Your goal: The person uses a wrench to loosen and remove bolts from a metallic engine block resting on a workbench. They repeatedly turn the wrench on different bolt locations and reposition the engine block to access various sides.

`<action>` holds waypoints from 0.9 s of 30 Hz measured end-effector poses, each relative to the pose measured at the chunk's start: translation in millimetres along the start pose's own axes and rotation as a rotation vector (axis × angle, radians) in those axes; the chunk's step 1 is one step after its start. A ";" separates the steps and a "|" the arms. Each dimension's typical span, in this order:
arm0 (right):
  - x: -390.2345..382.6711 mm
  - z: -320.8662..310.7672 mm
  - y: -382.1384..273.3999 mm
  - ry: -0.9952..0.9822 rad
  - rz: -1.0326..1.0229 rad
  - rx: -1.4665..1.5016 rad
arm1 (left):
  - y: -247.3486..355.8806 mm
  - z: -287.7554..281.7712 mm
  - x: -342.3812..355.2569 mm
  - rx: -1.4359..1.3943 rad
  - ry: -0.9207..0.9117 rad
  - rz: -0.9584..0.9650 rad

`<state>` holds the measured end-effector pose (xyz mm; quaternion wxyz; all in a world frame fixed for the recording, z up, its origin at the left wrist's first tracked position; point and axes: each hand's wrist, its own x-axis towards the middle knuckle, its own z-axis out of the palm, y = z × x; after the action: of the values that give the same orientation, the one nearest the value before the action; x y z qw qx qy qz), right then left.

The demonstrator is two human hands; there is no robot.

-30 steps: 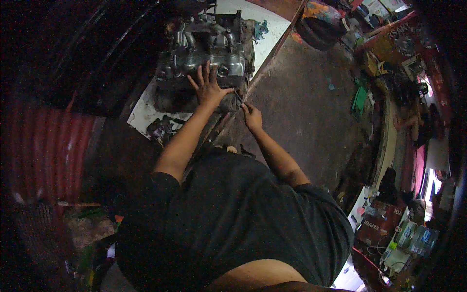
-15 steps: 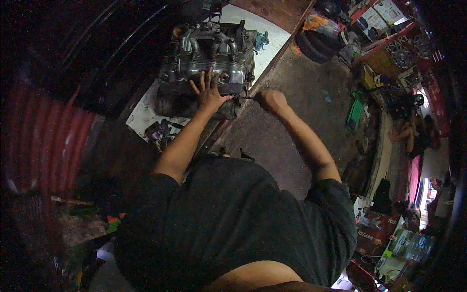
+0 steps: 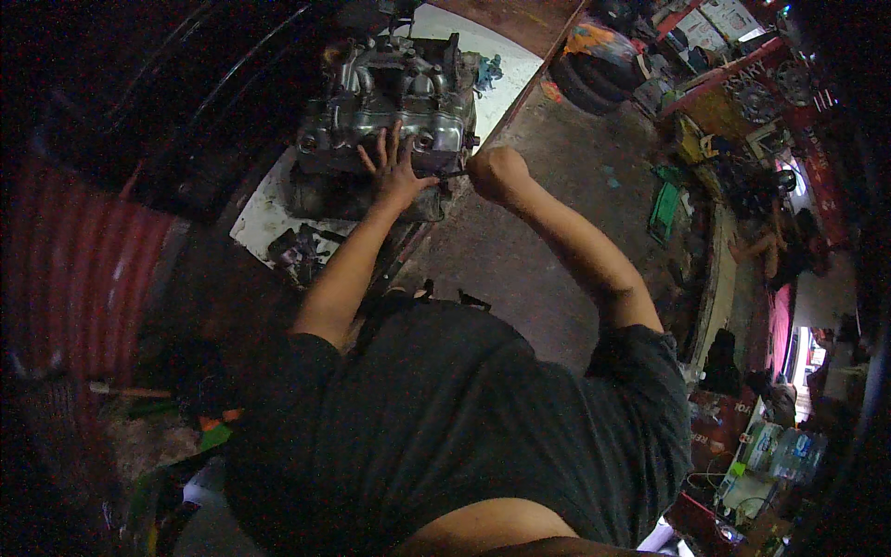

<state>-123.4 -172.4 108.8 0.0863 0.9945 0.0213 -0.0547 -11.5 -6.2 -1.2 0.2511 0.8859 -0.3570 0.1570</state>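
A metal engine (image 3: 390, 88) with curved pipes rests on a white board (image 3: 264, 213). My left hand (image 3: 393, 176) is spread against its lower front, fingers apart, thumb pointing right toward the lower right corner. My right hand (image 3: 497, 172) is closed around the end of a thin dark tool (image 3: 456, 174), beside that corner and just right of my left thumb. The tool lies roughly level; its far end is too dark to make out. A dark metal part (image 3: 292, 255) lies on the board below the engine.
Dark panels (image 3: 158, 84) and red corrugated sheeting (image 3: 102, 278) stand on the left. Stacked tires (image 3: 589, 79) are at the upper right, a green object (image 3: 665, 206) on the floor (image 3: 575, 232). Another person's arm (image 3: 756, 246) shows at the far right, near plastic bottles (image 3: 789, 455).
My right hand has swung up and to the right with the tool, which went from slanting to roughly level. My left hand stays spread on the engine.
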 end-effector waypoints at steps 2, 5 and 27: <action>-14.3 17.7 7.3 0.022 0.097 0.082 | -1.0 -0.9 -0.9 0.008 -0.005 0.009; -34.2 85.2 20.2 0.108 0.243 0.392 | -0.4 3.8 -1.0 -0.016 0.060 0.055; -13.9 224.6 -93.1 0.235 0.726 1.778 | -2.2 5.5 0.4 0.026 0.055 0.045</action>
<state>-165.7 -120.4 -125.3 -0.6888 0.6417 -0.3280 0.0790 -9.1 -8.1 -6.3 0.2457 0.8762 -0.3677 0.1916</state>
